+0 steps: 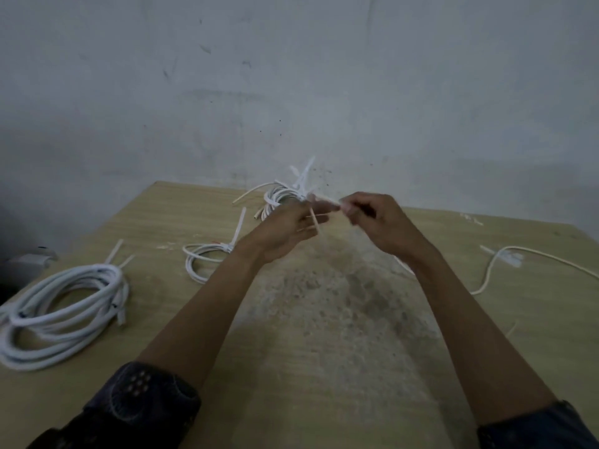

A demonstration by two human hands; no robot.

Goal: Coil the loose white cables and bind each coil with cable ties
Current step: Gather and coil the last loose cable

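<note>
A white cable tie (325, 199) is held in the air between both hands, above the far half of the table (324, 351). One end of it is pinched between the thumb and forefinger of the right hand (379, 222), whose other fingers are curled in. The other end is gripped at the fingertips of the left hand (288, 226), and a thin tail of the strip hangs down across that hand's fingers; the exact hold there is blurred. The tie spans the short gap between the two hands, which are close together but not touching. Just behind the left hand, on the table's far edge, a small coil (278, 196) of white cable is seen, with tie tails (304, 176) sticking up from it. Nearer and to the left, well apart from the hands, a middle coil (201, 260) lies flat with a long tie tail (239, 225) pointing away. At the table's left edge a large coil (61, 306) of thicker white cable is laid. To the right, a loose cable (505, 254) curves uncoiled across the tabletop. Dark patterned sleeves (142, 403) are pushed up both forearms. A grey wall (291, 92) stands behind the table.
</note>
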